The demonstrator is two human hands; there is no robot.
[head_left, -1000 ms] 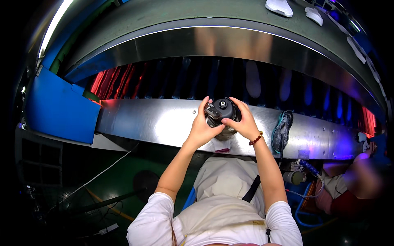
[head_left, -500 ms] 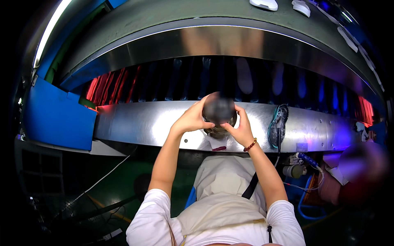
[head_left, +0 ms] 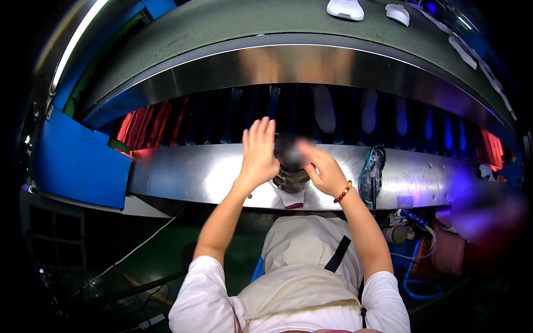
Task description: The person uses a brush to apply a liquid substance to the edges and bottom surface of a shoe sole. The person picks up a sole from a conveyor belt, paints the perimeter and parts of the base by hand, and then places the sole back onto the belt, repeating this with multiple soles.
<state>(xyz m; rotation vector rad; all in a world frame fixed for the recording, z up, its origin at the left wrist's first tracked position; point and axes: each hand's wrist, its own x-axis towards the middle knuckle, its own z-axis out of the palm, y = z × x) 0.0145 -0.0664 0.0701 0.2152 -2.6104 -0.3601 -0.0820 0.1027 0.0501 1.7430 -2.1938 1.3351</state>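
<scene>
A dark, blurred round object (head_left: 288, 151) sits atop a brownish, shiny round container (head_left: 292, 181) on the metal ledge; its kind is unclear. My left hand (head_left: 257, 155) is open, its fingers stretched upward and its thumb side against the left of this object. From the right, my right hand (head_left: 326, 169) has its fingers bent round the object's edge, the fingertips smeared. Under the container shows something white (head_left: 291, 198) with a dark red piece (head_left: 294, 206) at its near end. A dark shoe part with teal edging (head_left: 371, 173) lies right of my right hand.
The metal ledge (head_left: 183, 177) runs across before me. Behind it is a dark slot with hanging strips, glowing red at both ends, and a green belt (head_left: 222, 30) carrying white soles (head_left: 345, 9). A blue panel (head_left: 80, 158) stands left; tools and a blurred person are right.
My left hand has straightened its fingers from their hold round the dark object. My right fingers have shifted over its edge. The whole view has moved slightly.
</scene>
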